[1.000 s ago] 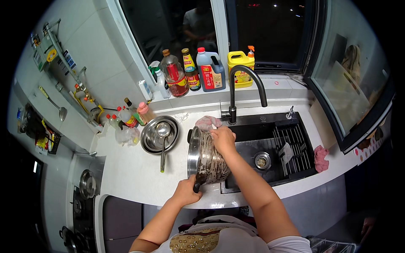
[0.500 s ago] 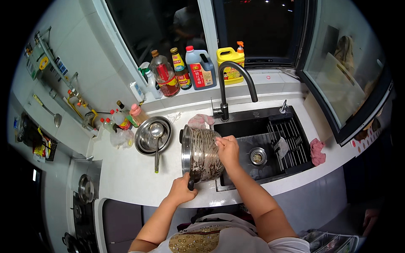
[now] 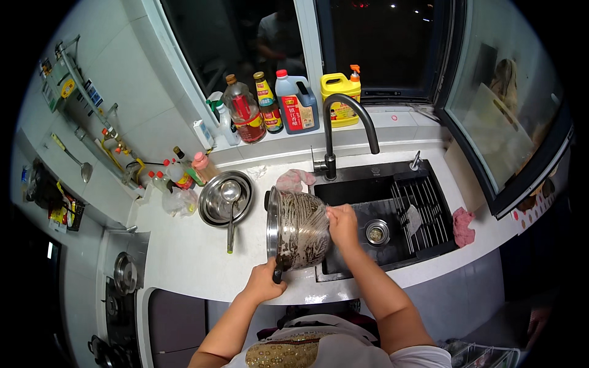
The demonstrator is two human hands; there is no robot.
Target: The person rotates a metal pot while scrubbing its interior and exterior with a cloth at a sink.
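Note:
A large steel pot (image 3: 300,230) lies tipped on its side, spanning the counter and the sink's left edge. Whitish suds streak over dark grime on its outer wall, and its rim faces left. My left hand (image 3: 265,282) is closed around the black handle (image 3: 279,270) nearest me. At the base end on the right, my right hand (image 3: 343,226) presses its closed fingers to the pot; whatever they pinch is hidden. A pink-white cloth (image 3: 295,180) lies just behind the pot. To its left, a ladle (image 3: 230,211) rests in nested steel bowls (image 3: 211,211).
The black sink (image 3: 353,264) under a dark tap (image 3: 331,132) holds a drying rack (image 3: 420,214) on its right. A red cloth (image 3: 462,227) lies right of it. Bottles (image 3: 297,107) line the sill; an open window sash (image 3: 509,116) juts in at the right.
My right hand has slid from the pot's upper side toward its base edge, slightly right and down. My left hand keeps its hold on the handle. The whole view has shifted slightly.

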